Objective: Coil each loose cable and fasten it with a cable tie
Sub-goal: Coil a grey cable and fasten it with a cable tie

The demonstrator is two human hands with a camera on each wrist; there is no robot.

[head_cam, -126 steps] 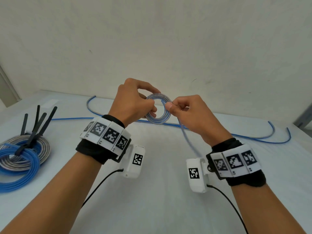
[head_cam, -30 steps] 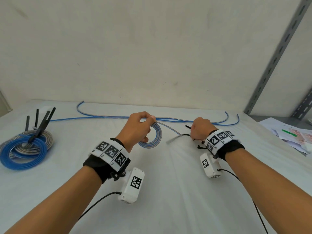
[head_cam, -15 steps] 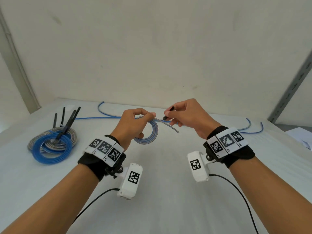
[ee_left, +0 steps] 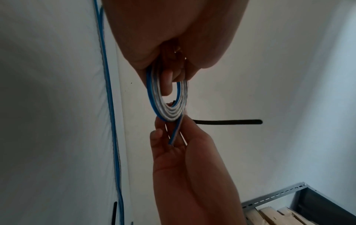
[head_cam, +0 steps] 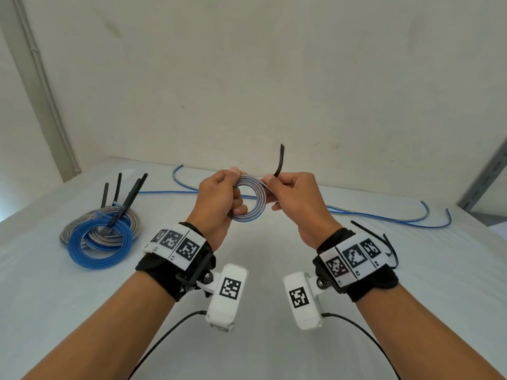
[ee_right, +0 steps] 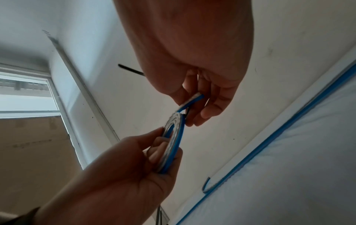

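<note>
A small coil of flat blue-and-grey cable is held upright above the table. My left hand grips its left side, thumb on top and fingers through the hole. My right hand pinches a black cable tie against the coil's right side, together with the cable's loose end. The tie's free end sticks up past my right fingers. The left wrist view has the coil edge-on, with the tie jutting sideways. From the right wrist, the coil sits between both hands, with the tie behind my palm.
Tied blue and grey coils lie at the left, their black tie tails standing up. A long loose blue cable runs along the back of the white table. Spare black ties lie right of my right wrist.
My right hand left the table at the right with a tie and brought it to the coil. Both hands are now higher, with the tie and the cable end pressed to the coil's right side.
</note>
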